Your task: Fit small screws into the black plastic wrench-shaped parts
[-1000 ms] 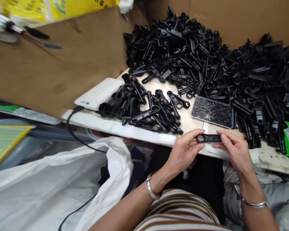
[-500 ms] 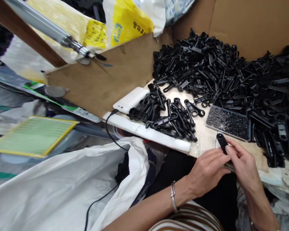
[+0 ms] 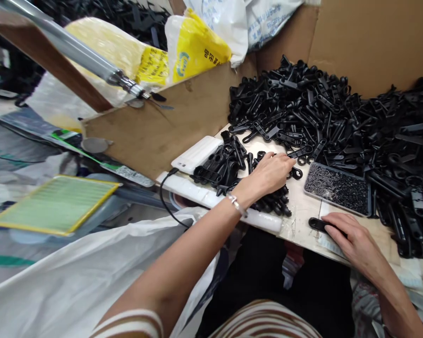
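My left hand (image 3: 272, 172) is on the smaller group of black plastic handle-like parts (image 3: 211, 166) near the table's front edge. Its fingers are bent down and close together, and whatever lies under the fingertips is hidden. Just right of them shows the ring end of another part (image 3: 296, 173). Low over the table at the front, my right hand (image 3: 354, 239) is closed round one black plastic part (image 3: 317, 224), whose rounded end sticks out to the left. Beyond that hand sits a clear box (image 3: 338, 188) of tiny grey and black pieces.
A large heap of black parts (image 3: 303, 103) fills the back and right, against cardboard (image 3: 370, 42). A white device (image 3: 197, 152) with a black cable (image 3: 162, 197) lies at the left. An electric screwdriver (image 3: 127, 84) hangs above the cardboard divider (image 3: 197, 98). White sacking (image 3: 102, 263) is below left.
My left hand has left the right one and reached left and away to the smaller group. My right hand keeps the black part, now lower and turned to point left. The view has shifted slightly.
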Action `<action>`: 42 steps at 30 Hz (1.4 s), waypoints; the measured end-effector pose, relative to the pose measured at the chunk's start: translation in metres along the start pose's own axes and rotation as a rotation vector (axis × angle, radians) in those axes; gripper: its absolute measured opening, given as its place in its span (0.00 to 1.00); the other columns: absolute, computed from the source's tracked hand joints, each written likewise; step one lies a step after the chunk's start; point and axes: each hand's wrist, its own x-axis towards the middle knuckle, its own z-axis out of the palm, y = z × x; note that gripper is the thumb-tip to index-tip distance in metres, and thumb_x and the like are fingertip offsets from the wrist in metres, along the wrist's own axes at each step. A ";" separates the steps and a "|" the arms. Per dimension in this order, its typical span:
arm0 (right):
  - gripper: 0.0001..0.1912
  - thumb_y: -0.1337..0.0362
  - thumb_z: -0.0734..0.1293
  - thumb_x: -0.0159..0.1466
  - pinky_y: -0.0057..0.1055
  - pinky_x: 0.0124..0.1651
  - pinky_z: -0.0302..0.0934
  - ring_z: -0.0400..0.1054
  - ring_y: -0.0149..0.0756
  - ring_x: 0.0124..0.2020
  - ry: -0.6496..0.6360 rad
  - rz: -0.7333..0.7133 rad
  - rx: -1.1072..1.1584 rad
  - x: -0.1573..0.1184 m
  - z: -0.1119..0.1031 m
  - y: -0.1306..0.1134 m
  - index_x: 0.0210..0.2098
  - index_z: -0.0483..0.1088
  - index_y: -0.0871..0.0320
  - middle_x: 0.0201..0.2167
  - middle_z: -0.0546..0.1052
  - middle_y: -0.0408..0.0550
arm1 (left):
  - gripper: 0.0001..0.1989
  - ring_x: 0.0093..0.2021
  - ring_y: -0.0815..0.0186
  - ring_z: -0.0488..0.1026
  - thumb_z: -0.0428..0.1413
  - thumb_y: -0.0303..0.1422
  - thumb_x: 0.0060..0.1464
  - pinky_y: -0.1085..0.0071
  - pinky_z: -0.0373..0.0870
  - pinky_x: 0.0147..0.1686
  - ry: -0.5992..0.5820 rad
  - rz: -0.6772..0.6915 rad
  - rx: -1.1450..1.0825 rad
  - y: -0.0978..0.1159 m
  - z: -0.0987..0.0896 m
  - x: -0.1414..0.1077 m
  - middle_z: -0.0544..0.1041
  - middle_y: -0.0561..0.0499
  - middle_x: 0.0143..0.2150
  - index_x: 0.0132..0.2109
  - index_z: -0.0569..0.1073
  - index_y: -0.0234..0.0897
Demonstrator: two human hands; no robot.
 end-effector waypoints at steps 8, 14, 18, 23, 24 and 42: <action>0.15 0.59 0.61 0.69 0.44 0.54 0.65 0.67 0.45 0.52 -0.014 -0.058 -0.033 -0.009 -0.005 -0.001 0.51 0.72 0.53 0.49 0.74 0.53 | 0.16 0.47 0.59 0.69 0.43 0.33 0.66 0.62 0.58 0.47 -0.155 0.052 -0.004 -0.004 0.014 0.013 0.75 0.43 0.44 0.38 0.74 0.33; 0.13 0.61 0.60 0.69 0.42 0.48 0.66 0.69 0.44 0.46 -0.006 -0.039 0.046 -0.003 -0.001 -0.004 0.45 0.74 0.55 0.41 0.77 0.52 | 0.17 0.47 0.60 0.67 0.43 0.34 0.66 0.62 0.55 0.49 -0.253 0.164 -0.108 0.006 0.009 0.008 0.76 0.47 0.40 0.35 0.73 0.35; 0.12 0.61 0.60 0.70 0.42 0.49 0.64 0.68 0.43 0.45 0.001 -0.030 0.060 0.000 0.002 -0.007 0.46 0.73 0.56 0.41 0.77 0.51 | 0.15 0.45 0.62 0.70 0.44 0.33 0.65 0.63 0.57 0.49 -0.235 0.164 -0.149 0.009 0.008 0.006 0.77 0.49 0.38 0.36 0.74 0.37; 0.13 0.60 0.60 0.70 0.43 0.50 0.63 0.67 0.44 0.47 0.020 -0.004 0.069 -0.001 0.003 -0.007 0.46 0.72 0.56 0.43 0.76 0.51 | 0.12 0.38 0.62 0.73 0.48 0.25 0.60 0.68 0.60 0.37 -0.059 0.068 -0.004 0.007 0.003 0.026 0.78 0.45 0.35 0.35 0.76 0.35; 0.13 0.59 0.60 0.70 0.43 0.51 0.63 0.67 0.45 0.47 0.027 0.005 0.073 -0.001 0.003 -0.007 0.46 0.72 0.56 0.43 0.76 0.51 | 0.12 0.38 0.61 0.74 0.48 0.23 0.59 0.68 0.60 0.35 -0.053 0.053 0.048 0.007 0.003 0.034 0.78 0.43 0.36 0.35 0.76 0.34; 0.14 0.57 0.61 0.69 0.41 0.54 0.63 0.67 0.43 0.51 0.035 0.083 0.164 -0.008 0.005 0.005 0.48 0.73 0.54 0.47 0.75 0.51 | 0.04 0.27 0.72 0.61 0.49 0.25 0.57 0.72 0.60 0.31 0.110 -0.062 -0.474 -0.030 -0.034 0.098 0.67 0.53 0.28 0.35 0.69 0.32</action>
